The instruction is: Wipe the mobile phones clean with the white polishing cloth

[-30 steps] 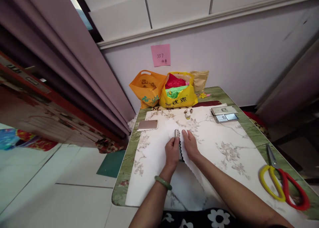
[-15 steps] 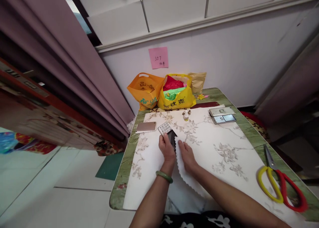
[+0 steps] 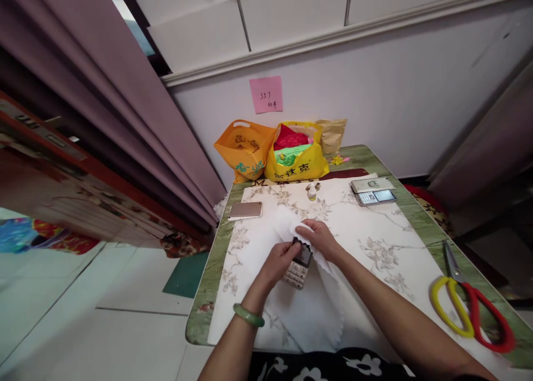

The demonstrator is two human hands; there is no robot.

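My left hand [image 3: 280, 262], with a green bangle [image 3: 249, 315] on its wrist, is closed on the side of a keypad mobile phone [image 3: 296, 275]. The phone's keys face up, with the keypad end toward me. A white cloth [image 3: 287, 220] with a zigzag edge is pinched in my right hand [image 3: 318, 239], which presses it over the top end of the phone. Part of the screen is hidden by cloth and fingers. The rest of the cloth hangs down over the table's near edge.
On the table [image 3: 199, 314] lie a rose-gold smartphone [image 3: 246, 209] at left, a small bottle [image 3: 312, 191], another keypad phone [image 3: 377, 197] at right, and scissors [image 3: 462, 292]. An orange bag [image 3: 245, 148] and a filled yellow bag [image 3: 297, 161] stand at the back.
The phone has been turned round, its keypad end now toward me. My right hand has moved forward with the cloth, from the phone's side to its top end.
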